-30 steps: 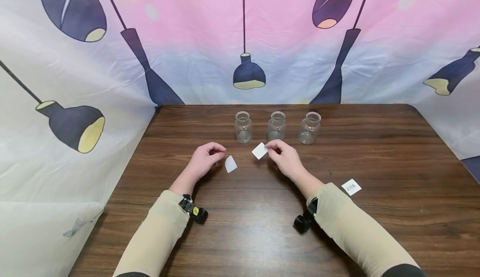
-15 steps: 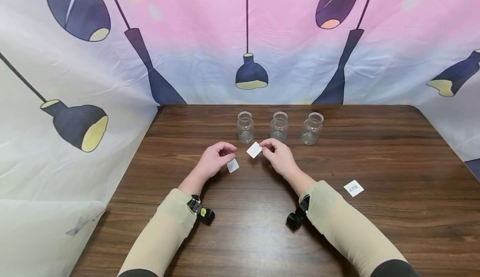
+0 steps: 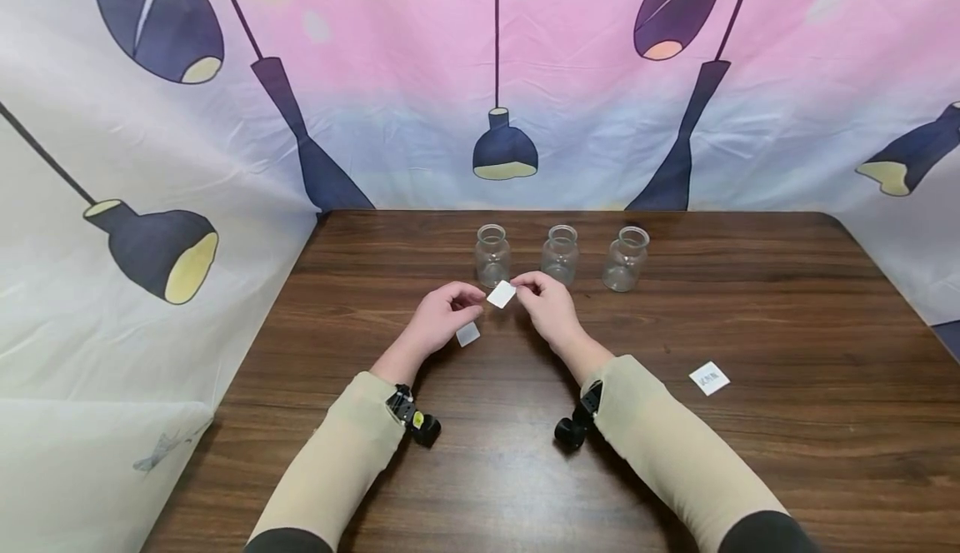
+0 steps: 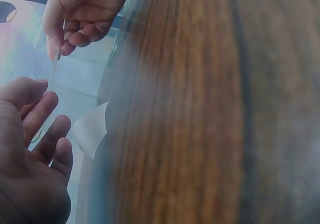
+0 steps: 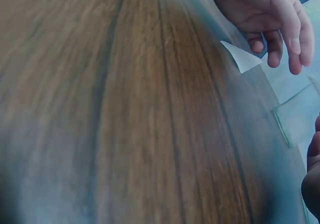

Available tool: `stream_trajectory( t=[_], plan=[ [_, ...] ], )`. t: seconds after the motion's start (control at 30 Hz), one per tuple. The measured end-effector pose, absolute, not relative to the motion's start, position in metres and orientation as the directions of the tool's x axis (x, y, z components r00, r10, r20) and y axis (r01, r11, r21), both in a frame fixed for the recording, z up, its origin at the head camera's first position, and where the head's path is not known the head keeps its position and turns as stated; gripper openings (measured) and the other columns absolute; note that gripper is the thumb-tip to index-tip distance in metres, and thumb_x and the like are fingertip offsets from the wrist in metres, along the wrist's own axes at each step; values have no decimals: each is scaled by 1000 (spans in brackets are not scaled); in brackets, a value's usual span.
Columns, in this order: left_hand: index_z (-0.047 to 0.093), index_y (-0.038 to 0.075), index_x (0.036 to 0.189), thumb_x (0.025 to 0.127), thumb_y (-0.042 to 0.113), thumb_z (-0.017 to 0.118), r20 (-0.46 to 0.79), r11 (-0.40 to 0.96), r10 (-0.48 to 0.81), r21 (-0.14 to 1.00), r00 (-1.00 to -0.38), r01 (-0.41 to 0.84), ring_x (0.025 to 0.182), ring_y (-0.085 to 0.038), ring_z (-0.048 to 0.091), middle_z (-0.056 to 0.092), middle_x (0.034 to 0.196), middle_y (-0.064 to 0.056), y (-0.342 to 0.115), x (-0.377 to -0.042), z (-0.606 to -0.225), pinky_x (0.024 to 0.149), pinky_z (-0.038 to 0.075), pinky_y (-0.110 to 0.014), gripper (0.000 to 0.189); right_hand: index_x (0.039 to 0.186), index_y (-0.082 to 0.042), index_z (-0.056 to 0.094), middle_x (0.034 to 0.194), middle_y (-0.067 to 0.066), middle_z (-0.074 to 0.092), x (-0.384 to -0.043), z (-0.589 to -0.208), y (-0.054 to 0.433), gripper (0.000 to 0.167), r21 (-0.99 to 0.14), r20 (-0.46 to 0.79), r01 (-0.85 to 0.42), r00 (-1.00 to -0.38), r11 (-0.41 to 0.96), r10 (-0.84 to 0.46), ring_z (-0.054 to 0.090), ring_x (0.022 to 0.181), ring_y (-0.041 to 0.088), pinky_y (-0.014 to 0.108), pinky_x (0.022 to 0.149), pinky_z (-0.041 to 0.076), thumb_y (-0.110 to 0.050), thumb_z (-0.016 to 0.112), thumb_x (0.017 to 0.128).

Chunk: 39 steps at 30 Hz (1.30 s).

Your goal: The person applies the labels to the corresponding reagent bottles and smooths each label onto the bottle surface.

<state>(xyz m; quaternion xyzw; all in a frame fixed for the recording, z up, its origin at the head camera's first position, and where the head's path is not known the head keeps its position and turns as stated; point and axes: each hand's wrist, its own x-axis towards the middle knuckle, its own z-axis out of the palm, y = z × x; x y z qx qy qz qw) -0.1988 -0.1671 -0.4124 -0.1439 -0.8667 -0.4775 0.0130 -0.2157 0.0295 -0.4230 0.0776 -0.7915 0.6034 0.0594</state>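
Note:
In the head view my right hand (image 3: 551,310) pinches the edge of a small white square label (image 3: 501,294) between thumb and forefinger, raised over the table. My left hand (image 3: 442,317) hovers just left of it, thumb and fingers apart and relaxed, with nothing between them. A curled piece of white paper (image 3: 468,334) lies on the table below the left fingers, partly covered by them. The left wrist view shows this curled paper (image 4: 93,129) beside the left hand (image 4: 35,154), and the label edge-on in the right fingers (image 4: 55,46).
Three clear glass jars stand in a row behind the hands: a left jar (image 3: 492,263), a middle jar (image 3: 561,251) and a right jar (image 3: 625,266). Another white label (image 3: 709,378) with dark printed characters lies on the wooden table (image 3: 810,311) to the right. A patterned cloth (image 3: 420,145) hangs behind.
My right hand has carried the label leftward. The left hand has shifted right, over the curled paper, so the two hands are closer together. The view has shifted slightly.

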Motion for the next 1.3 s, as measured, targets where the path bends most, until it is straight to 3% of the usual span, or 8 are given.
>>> stream_trajectory(
  t=[0.3, 0.6, 1.0, 1.17, 1.3],
  plan=[
    [66, 4, 104, 85, 7, 65, 191, 485, 257, 823, -947, 297, 87, -19, 59, 65, 97, -6, -162, -200, -411, 77, 46, -32, 19, 93, -2, 67, 70, 2, 53, -218, -421, 22, 14, -974, 154, -155, -988, 167, -17, 49, 65, 16, 22, 57, 38, -2, 56, 84],
    [66, 6, 106, 85, 8, 66, 201, 505, 244, 809, -949, 301, 87, -18, 58, 64, 99, -6, -160, -205, -412, 77, 46, -32, 20, 94, -1, 67, 70, 4, 53, -220, -417, 19, 14, -991, 91, -92, -996, 93, -13, 54, 74, 37, 21, 52, 37, -1, 56, 85],
    [66, 5, 102, 84, 8, 67, 139, 459, 191, 862, -972, 214, 84, -18, 59, 65, 92, -6, -158, -207, -413, 73, 47, -29, 19, 102, -2, 68, 82, 15, 58, -222, -420, 22, 24, -987, 90, -103, -991, 127, -101, 58, 76, 31, 24, 58, 43, 1, 52, 83],
    [68, 3, 99, 83, 4, 68, 113, 371, 168, 913, -979, 169, 79, -16, 57, 65, 89, -6, -158, -210, -416, 69, 45, -26, 17, 101, -4, 67, 82, 9, 59, -222, -418, 26, 25, -967, 105, -136, -983, 217, -151, 53, 67, 22, 23, 48, 41, 0, 53, 81],
    [67, -1, 99, 82, 0, 65, 107, 319, 169, 935, -980, 157, 76, -13, 57, 65, 87, -5, -158, -212, -417, 68, 45, -24, 17, 100, -5, 68, 85, 5, 61, -223, -417, 29, 22, -937, 137, -189, -973, 294, -187, 51, 69, 16, 25, 53, 43, -2, 56, 82]
  ],
)
